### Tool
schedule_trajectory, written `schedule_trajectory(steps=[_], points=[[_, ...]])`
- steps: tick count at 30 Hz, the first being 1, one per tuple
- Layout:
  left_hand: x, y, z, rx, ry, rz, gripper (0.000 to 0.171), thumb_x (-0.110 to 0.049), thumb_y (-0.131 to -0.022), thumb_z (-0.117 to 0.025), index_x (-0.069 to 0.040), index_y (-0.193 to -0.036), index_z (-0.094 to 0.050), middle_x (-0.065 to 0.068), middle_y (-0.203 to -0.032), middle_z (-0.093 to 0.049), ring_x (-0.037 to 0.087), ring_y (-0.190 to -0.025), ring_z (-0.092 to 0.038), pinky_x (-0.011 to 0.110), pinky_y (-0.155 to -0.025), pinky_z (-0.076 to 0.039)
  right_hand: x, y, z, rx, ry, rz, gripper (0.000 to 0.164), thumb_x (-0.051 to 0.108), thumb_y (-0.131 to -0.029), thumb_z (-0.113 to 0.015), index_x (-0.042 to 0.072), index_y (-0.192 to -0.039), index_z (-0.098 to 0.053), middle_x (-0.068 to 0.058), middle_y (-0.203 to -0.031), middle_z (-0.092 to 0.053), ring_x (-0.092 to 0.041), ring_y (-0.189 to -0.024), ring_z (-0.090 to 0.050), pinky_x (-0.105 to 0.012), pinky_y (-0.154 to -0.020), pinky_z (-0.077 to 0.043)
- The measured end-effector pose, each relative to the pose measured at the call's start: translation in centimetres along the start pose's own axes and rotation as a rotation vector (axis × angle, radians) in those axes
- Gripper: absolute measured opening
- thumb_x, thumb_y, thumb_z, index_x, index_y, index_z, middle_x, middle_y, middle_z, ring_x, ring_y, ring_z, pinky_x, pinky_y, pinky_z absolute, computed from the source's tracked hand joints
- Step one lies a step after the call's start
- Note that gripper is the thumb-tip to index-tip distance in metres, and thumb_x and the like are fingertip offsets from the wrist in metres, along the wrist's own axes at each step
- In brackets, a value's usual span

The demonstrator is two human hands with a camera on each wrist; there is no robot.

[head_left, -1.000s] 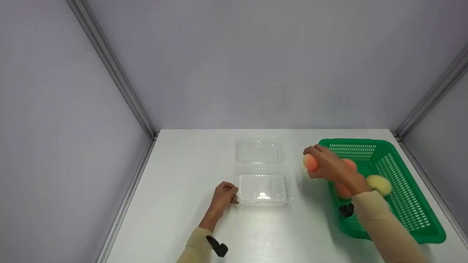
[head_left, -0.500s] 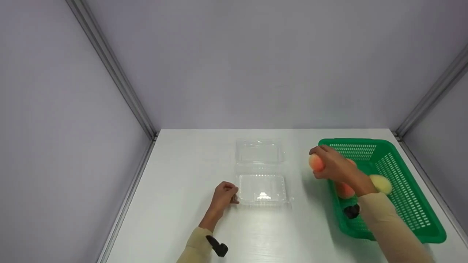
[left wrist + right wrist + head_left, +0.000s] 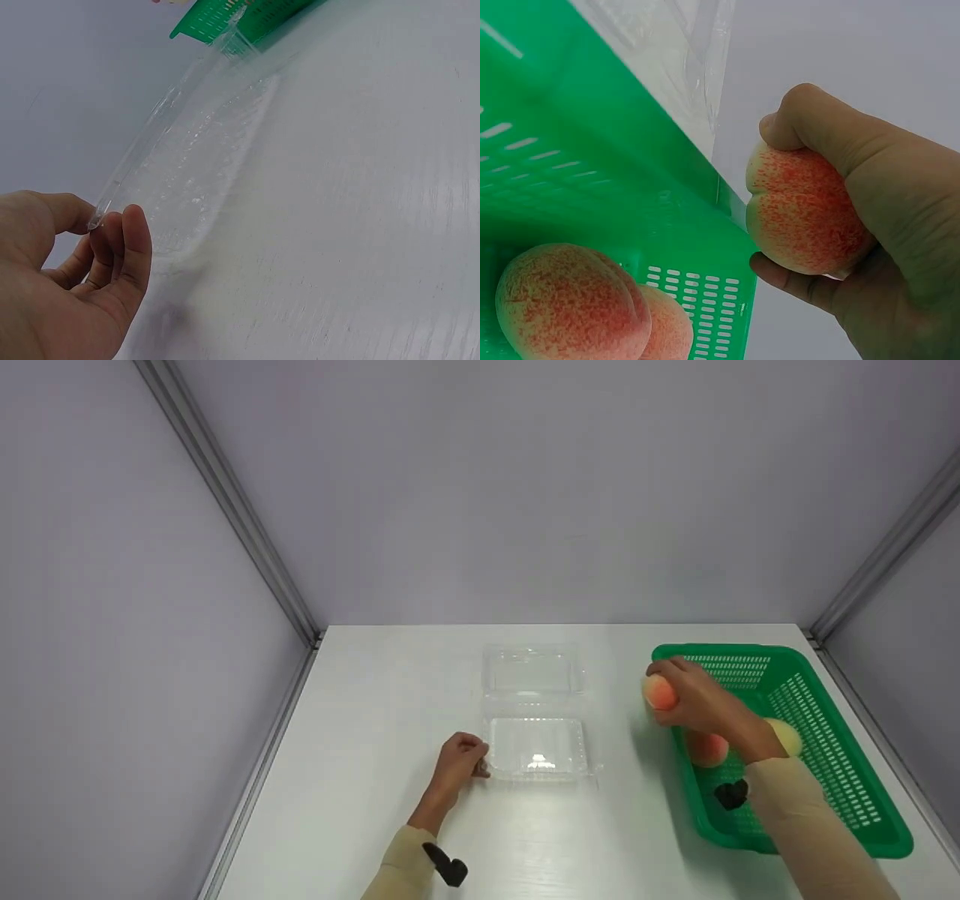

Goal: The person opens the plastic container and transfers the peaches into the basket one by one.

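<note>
My left hand [image 3: 456,761] pinches the left rim of a clear plastic clamshell container [image 3: 536,746] that lies with its lid [image 3: 531,671] folded back. In the left wrist view, thumb and fingers meet at the corner of the container's edge [image 3: 135,161]. My right hand [image 3: 705,701] grips a red-and-cream peach [image 3: 660,692] in the air by the left rim of a green basket [image 3: 739,649]. The right wrist view shows thumb and fingers curled round that peach [image 3: 802,214]. Inside the basket sit a reddish peach [image 3: 706,748] and a pale yellowish one [image 3: 786,736], partly covered by my right arm.
All of this stands on a white table [image 3: 360,720]. Grey walls [image 3: 480,495] rise behind and at both sides. The basket takes up the table's right side, near the right wall. Small dark cameras [image 3: 446,866] sit on both wrists.
My right hand has moved a little to the right with the peach, closer over the basket's left rim. The left hand and the container have stayed in place.
</note>
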State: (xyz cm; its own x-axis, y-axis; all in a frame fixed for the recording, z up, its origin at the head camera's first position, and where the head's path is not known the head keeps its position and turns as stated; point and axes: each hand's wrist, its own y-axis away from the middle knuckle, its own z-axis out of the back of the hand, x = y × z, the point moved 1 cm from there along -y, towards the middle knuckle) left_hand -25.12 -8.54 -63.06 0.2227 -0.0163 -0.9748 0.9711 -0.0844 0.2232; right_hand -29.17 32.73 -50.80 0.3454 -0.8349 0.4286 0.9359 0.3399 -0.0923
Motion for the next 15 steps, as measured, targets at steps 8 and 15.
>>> schedule_trajectory(steps=[8, 15], points=[[0.0, -0.1, -0.1, -0.01, -0.008, 0.005, 0.018, -0.012, -0.105, -0.062, 0.001, -0.115, -0.058, 0.004, -0.083, -0.06, 0.013, -0.073, -0.061, 0.028, -0.069, -0.063, -0.8, 0.5, 0.7, -0.016, -0.004, 0.004, 0.061, 0.008, -0.08, -0.084, 0.007, -0.135, -0.059, -0.019, -0.127, -0.06, -0.037, -0.111, -0.057, -0.062, -0.09, -0.059], [0.2, -0.4, 0.0, -0.009, -0.005, 0.003, 0.015, -0.011, -0.105, -0.062, 0.001, -0.113, -0.058, 0.004, -0.081, -0.059, 0.013, -0.072, -0.06, 0.028, -0.069, -0.063, -1.6, 0.9, 1.2, -0.006, -0.025, -0.018, 0.059, 0.007, -0.083, -0.081, 0.006, -0.137, -0.058, -0.02, -0.131, -0.058, -0.038, -0.115, -0.055, -0.065, -0.093, -0.056]])
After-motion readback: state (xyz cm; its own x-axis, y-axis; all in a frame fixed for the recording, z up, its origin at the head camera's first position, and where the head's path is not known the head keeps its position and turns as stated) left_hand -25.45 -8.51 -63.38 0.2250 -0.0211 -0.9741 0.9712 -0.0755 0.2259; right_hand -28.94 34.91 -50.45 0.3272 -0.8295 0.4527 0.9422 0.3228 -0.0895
